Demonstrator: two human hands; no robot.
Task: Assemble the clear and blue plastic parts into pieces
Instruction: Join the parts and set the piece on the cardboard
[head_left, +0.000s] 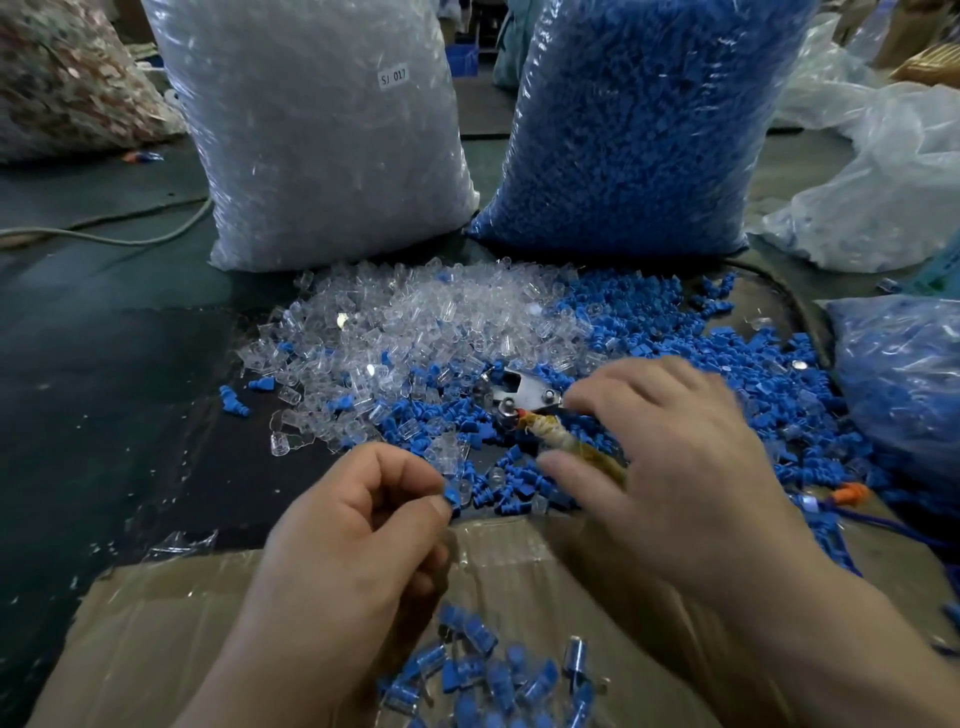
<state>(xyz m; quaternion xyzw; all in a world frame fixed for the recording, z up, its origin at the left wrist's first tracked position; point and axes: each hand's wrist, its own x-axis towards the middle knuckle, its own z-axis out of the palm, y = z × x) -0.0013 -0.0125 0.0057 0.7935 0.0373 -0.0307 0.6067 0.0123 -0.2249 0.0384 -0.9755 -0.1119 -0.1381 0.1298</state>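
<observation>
A heap of clear plastic parts (415, 322) lies on the dark table, with loose blue plastic parts (727, 384) spread to its right and front. My left hand (358, 525) pinches a small blue part (451, 496) between thumb and forefinger. My right hand (670, 457) reaches over the blue parts with fingers spread and relaxed; its thumb and fingertips lie beside a metal tool (524, 395) with a cloth-wrapped handle (571, 452). Whether the hand touches the tool is unclear. Joined clear-and-blue pieces (498, 675) lie in a cardboard box (156, 623) below my hands.
A tall bag of clear parts (322, 130) and a tall bag of blue parts (639, 119) stand behind the heaps. Another bag of blue pieces (904, 384) sits at the right, crumpled plastic bags (893, 171) behind it. A cord (104, 234) crosses the table at the left.
</observation>
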